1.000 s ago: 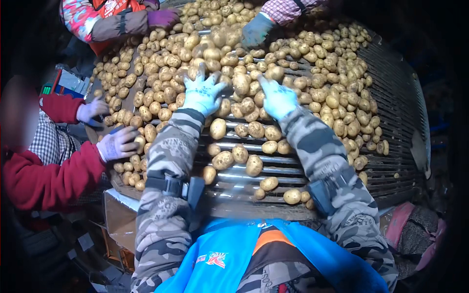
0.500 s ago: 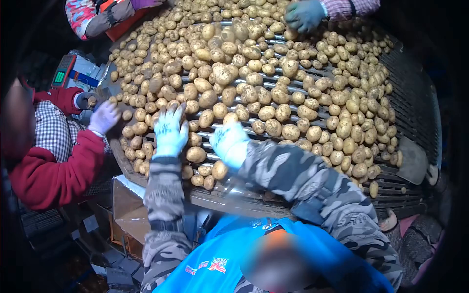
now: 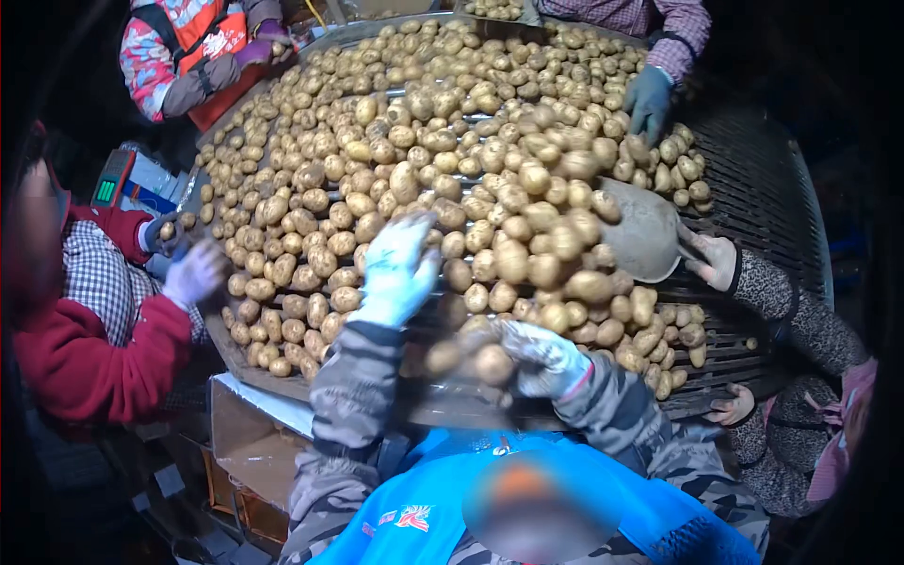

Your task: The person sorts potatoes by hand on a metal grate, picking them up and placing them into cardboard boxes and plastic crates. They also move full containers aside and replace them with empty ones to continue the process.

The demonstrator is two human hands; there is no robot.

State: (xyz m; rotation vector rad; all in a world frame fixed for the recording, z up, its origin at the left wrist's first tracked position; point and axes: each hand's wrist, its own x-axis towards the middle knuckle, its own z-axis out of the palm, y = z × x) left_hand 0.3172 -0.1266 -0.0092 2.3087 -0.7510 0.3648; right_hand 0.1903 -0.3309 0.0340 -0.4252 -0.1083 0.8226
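While a co-worker's gloved hand [image 3: 195, 271] hangs at the left rim of the slatted worktop [image 3: 772, 198], the left hand [image 3: 395, 268] lies flat with fingers spread on the potatoes [image 3: 424, 141]. The right hand [image 3: 544, 358] curls against a blurred potato [image 3: 492, 364] at the near edge; whether it grips, I cannot tell. Farther right a scoop [image 3: 645, 235] rests among the heap.

1 head view, downward, close over potatoes [image 3: 424, 179]
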